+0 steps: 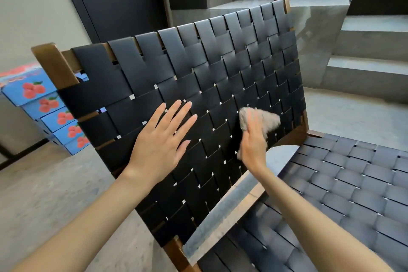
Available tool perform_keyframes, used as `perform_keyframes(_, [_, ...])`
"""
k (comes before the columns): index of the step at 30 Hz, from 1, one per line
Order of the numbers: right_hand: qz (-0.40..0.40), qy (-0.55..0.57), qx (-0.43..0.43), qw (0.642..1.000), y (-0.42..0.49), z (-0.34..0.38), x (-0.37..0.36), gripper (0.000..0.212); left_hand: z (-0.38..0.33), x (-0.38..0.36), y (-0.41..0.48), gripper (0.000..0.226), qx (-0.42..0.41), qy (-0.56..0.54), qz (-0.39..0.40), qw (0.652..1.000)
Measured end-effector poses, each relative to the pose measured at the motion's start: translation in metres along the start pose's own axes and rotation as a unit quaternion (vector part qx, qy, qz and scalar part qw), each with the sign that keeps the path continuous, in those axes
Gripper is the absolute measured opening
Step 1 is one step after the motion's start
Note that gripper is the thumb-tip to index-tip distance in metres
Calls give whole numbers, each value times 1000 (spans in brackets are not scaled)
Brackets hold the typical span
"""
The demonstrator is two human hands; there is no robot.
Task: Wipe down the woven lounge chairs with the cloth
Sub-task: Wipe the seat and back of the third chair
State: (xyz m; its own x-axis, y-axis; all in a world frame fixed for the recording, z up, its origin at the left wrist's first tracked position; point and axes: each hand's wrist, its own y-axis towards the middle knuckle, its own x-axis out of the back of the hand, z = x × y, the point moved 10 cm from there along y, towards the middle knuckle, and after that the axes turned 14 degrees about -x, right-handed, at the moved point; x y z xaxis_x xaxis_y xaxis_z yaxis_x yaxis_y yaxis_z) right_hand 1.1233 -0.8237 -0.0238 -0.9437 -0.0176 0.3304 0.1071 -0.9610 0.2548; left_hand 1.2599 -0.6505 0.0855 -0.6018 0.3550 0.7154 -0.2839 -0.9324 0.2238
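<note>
Concrete steps (364, 66) are seen behind one woven lounge chair (353, 183); about five blue boxes (50, 106) are stacked left. One cloth (268, 118) is pressed onto its backrest (198, 62) by the flat right hand (254, 143); the left hand (161, 141) is laid beside it, fingers spread.

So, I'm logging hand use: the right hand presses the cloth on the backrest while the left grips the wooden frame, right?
No. In the head view the left hand lies flat on the woven backrest, not on the frame; the right hand does press the cloth.
</note>
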Motion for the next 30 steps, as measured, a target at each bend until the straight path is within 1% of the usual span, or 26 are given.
perform_keyframes(2, [27,-17,102,994,18,81,-11,57,4,2,-5,59,4,3,2,1000])
perform_keyframes(4, [62,-32,173,982,32,155,-28,57,9,5,-12,58,12,9,0,1000])
perform_keyframes(6, [64,-28,192,979,41,199,-41,57,14,8,-19,55,24,15,-8,1000])
perform_keyframes(8, [28,-33,191,981,37,207,-49,59,16,8,-25,58,30,24,-1,999])
perform_keyframes(10, [2,-44,192,980,20,179,-51,61,15,8,-30,58,30,23,1,999])
perform_keyframes(12, [7,-58,185,981,-4,130,-49,63,12,10,-36,56,36,27,-5,999])
perform_keyframes(14, [35,-74,143,986,-27,64,-45,69,9,9,-40,56,40,32,0,999])
perform_keyframes(17, [74,-112,53,989,-64,-30,-36,75,3,5,-49,56,42,39,10,998])
perform_keyframes(19, [99,-104,12,990,-77,-53,-30,77,0,4,-55,57,48,34,15,998])
perform_keyframes(20, [102,-91,6,991,-77,-47,-28,77,-1,4,-58,57,51,30,16,998])
perform_keyframes(22, [95,-65,33,993,-68,-5,-25,72,-1,6,-62,58,53,22,17,998])
perform_keyframes(27, [100,-32,151,983,-28,157,-45,61,13,14,-79,57,72,9,3,997])
perform_keyframes(30, [93,-16,161,982,-15,213,-61,59,20,19,-88,57,88,7,-11,996])
